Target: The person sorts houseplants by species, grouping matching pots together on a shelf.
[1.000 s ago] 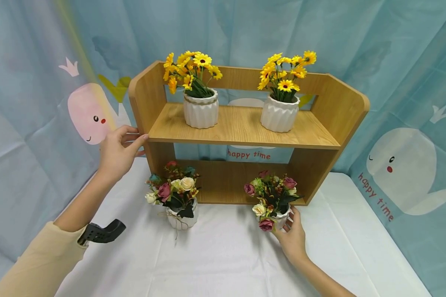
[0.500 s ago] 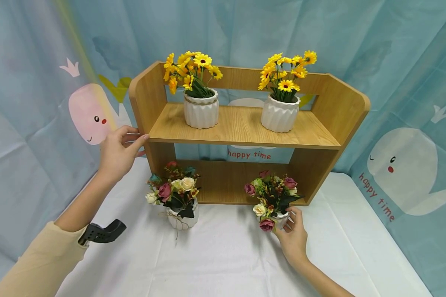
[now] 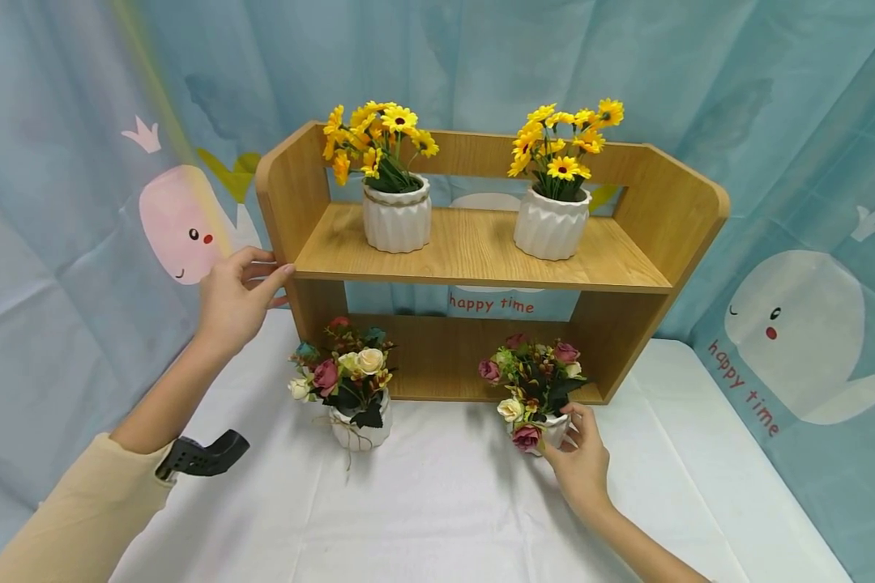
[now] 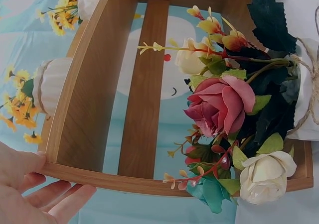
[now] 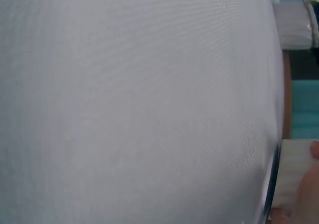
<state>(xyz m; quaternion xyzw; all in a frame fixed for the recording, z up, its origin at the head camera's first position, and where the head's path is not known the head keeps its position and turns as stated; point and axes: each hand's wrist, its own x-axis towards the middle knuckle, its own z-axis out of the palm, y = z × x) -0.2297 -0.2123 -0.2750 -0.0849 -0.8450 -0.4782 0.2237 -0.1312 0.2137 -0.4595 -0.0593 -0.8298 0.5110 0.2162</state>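
Note:
My left hand [image 3: 233, 301] grips the left side panel of a two-tier wooden shelf [image 3: 474, 251] at the height of its upper board. In the left wrist view its thumb and fingers straddle the panel's front edge [image 4: 119, 180]. At the lower right front of the shelf, my right hand [image 3: 582, 465] holds a white flowerpot [image 3: 557, 430] of artificial pink and cream roses [image 3: 528, 389], thumb and fingers on its side. Right wrist view: mostly white cloth, with fingertips [image 5: 309, 191] on the pot at the right edge.
Another white pot [image 3: 363, 433] of mixed roses, tied with twine, stands before the shelf's lower left. Two white pots of yellow daisies, left [image 3: 397, 220] and right [image 3: 552, 227], sit on the upper board. A white tablecloth [image 3: 423, 518] and blue curtains [image 3: 481, 57] surround them.
The right hand has shifted slightly right, and the rose pot in it has turned a little. The left hand keeps its grip on the shelf.

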